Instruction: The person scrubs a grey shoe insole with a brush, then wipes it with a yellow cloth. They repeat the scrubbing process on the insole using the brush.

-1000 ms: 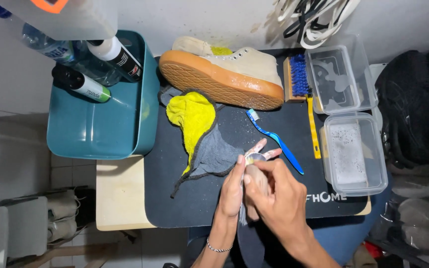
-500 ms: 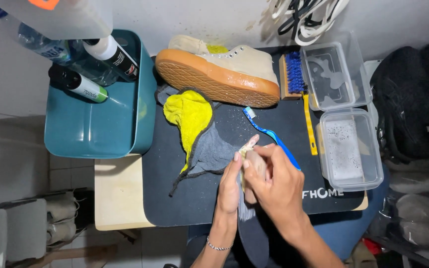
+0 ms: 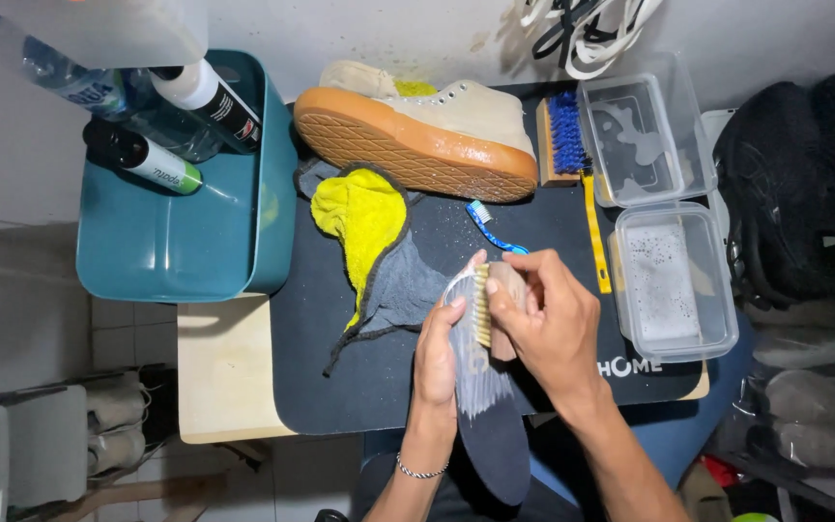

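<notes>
Insole (image 3: pixel 488 411), dark, with a pale foamy film over its upper half: long axis running near to far, toe end pointing away toward the shoe, heel end hanging off the near edge of the black mat (image 3: pixel 359 387) toward the person. Left hand (image 3: pixel 437 358) lies along its left edge, fingers closed on it from beneath and beside. Right hand (image 3: pixel 548 324) is clamped on a small wooden brush (image 3: pixel 495 307), pale bristles facing left and pressed against the insole's toe end; both hands are together, touching the insole, the right being the farther up it. Just beyond: blue toothbrush (image 3: pixel 490 232); grey-and-yellow cloth (image 3: pixel 374 246) to the left. Farther: tan shoe (image 3: pixel 417 130) on its side, gum sole toward the person. Right: blue-bristled brush (image 3: pixel 562 135), two clear tubs (image 3: pixel 674 280). Left: teal bin (image 3: pixel 186 242) holding bottles.
</notes>
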